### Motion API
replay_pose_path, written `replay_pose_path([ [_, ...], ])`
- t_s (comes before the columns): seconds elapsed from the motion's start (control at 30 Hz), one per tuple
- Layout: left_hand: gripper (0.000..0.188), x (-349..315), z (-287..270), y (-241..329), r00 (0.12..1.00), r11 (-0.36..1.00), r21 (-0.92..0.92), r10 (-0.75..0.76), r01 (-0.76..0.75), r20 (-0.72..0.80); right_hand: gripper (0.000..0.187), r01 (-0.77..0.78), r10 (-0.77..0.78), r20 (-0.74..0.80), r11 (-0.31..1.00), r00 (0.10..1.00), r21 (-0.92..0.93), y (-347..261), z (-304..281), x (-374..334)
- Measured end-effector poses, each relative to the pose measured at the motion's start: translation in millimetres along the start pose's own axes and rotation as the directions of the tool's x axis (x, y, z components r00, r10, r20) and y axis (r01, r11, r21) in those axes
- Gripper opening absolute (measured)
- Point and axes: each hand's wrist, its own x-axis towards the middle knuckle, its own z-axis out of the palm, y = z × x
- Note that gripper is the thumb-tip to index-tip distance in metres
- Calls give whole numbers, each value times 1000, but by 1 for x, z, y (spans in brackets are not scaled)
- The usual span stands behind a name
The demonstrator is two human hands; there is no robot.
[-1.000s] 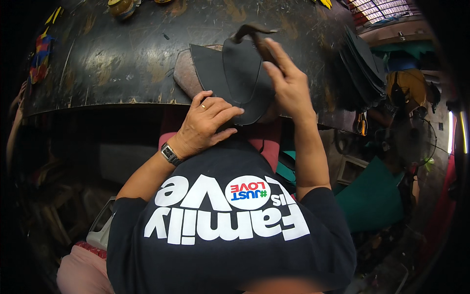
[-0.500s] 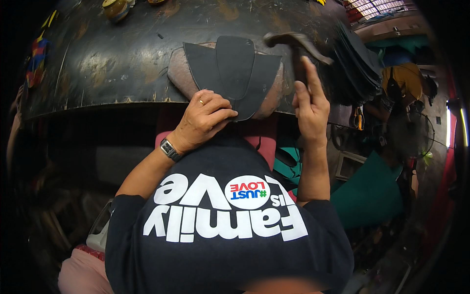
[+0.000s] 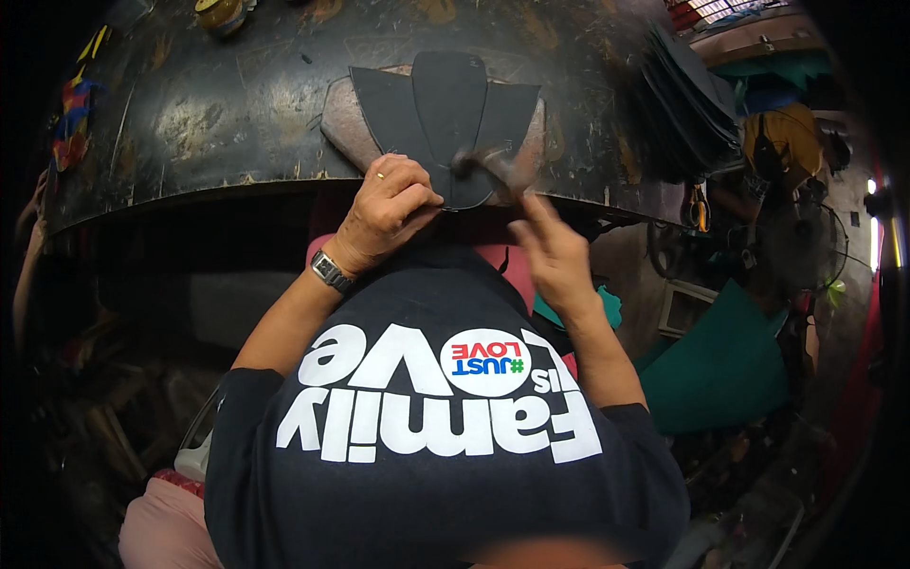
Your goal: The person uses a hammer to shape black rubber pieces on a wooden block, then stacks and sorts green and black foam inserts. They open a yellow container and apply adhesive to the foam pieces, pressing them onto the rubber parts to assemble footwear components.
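A black sheet piece with a rounded tongue-like middle and two side flaps, perhaps a shoe upper, lies on a brownish slab at the table's near edge. My left hand is closed, pinching the piece's near edge between thumb and fingers. My right hand grips a hammer, partly smeared by motion. The hammer's head is over the lower right of the black piece, close to my left fingertips; whether it touches cannot be made out.
The dark, worn table curves across the top. A stack of black sheets stands at its right end, with orange-handled scissors hanging below. Green material lies at the lower right. A small pot stands at the back left.
The hammer has swung down and left from its raised place at the right onto or just above the black piece. My left hand keeps its pinch on the edge.
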Motion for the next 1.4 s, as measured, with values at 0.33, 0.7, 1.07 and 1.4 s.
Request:
replay_pose_path([
  [0.33, 59, 20, -8, 13, 971, 984, 176, -61, 20, 232, 34, -128, 45, -249, 935, 967, -331, 67, -37, 24],
  [0.7, 38, 64, -9, 39, 967, 967, 26, 254, -255, 22, 85, -393, 386, 238, 393, 891, 831, 16, -20, 49],
  [1.07, 57, 53, -8, 37, 984, 994, 78, 58, -72, 167, 73, 89, 209, -402, 789, 892, 608, 49, -113, 146],
  [1.4, 34, 16, -21, -16, 976, 948, 258, -210, 188, 60, 56, -459, 313, -792, 887, 524, 47, 194, -283, 222],
])
